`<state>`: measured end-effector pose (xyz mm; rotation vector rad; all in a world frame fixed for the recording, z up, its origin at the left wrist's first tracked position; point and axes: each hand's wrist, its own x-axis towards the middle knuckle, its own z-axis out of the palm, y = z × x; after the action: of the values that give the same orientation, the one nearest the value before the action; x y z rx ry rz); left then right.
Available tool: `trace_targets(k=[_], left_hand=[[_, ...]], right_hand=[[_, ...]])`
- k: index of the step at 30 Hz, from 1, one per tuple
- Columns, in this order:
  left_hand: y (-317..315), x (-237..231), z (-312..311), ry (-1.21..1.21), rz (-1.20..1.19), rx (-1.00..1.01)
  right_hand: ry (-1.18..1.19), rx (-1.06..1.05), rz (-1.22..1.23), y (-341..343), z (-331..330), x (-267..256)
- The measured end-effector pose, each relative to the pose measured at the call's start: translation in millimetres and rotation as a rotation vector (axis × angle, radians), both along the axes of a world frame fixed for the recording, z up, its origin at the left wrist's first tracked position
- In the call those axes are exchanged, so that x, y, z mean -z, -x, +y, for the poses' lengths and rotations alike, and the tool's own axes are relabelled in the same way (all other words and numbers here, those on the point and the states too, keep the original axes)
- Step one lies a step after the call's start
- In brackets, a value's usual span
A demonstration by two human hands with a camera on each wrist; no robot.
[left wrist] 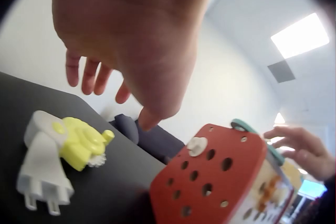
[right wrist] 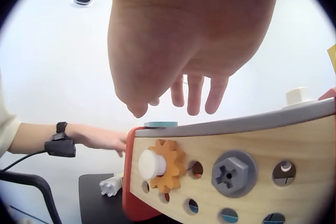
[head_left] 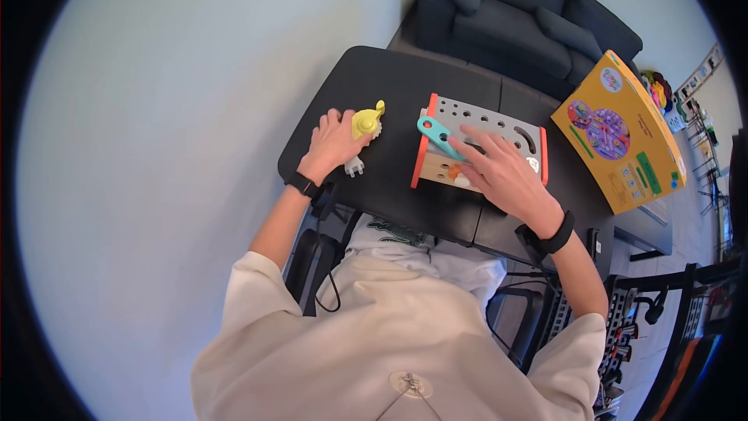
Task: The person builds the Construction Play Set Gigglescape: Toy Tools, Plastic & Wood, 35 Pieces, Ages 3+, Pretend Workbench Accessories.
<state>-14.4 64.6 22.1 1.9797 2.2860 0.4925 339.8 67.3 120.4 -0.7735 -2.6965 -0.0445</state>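
My left hand (head_left: 331,144) (left wrist: 131,40) hovers with loose fingers beside a yellow toy piece (head_left: 365,126) (left wrist: 81,145). A white piece with two prongs (head_left: 354,166) (left wrist: 44,169) lies against it on the black table. Over the toy box (head_left: 467,107) (right wrist: 310,142), with its grey perforated top and red ends, my right hand (head_left: 510,179) (right wrist: 194,29) spreads its fingers. Beneath them a teal strip with holes (head_left: 436,134) (right wrist: 161,124) lies on the top; contact is unclear. An orange gear (right wrist: 170,166) and grey hex bolt (right wrist: 233,174) sit on the wooden side.
Right of the toy box stands a large yellow carton (head_left: 623,136). A dark grey sofa (head_left: 510,27) is behind the table (head_left: 389,70). Shelving with small items is at the lower right. A white knob (left wrist: 197,147) sits on the box's red end.
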Motion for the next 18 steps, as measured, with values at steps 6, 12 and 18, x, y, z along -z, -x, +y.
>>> trace_targets(k=[6,12,18], left_hand=[[7,11,4,0.372,-0.022,-0.082],[31,42,27,0.297,-0.019,-0.065],[25,-2,36,0.183,-0.439,0.004]], right_hand=[[-0.048,-0.054,-0.015,-5,1,8],[-0.039,-0.068,0.01,-6,2,7],[-0.085,-0.086,0.001,-6,4,7]])
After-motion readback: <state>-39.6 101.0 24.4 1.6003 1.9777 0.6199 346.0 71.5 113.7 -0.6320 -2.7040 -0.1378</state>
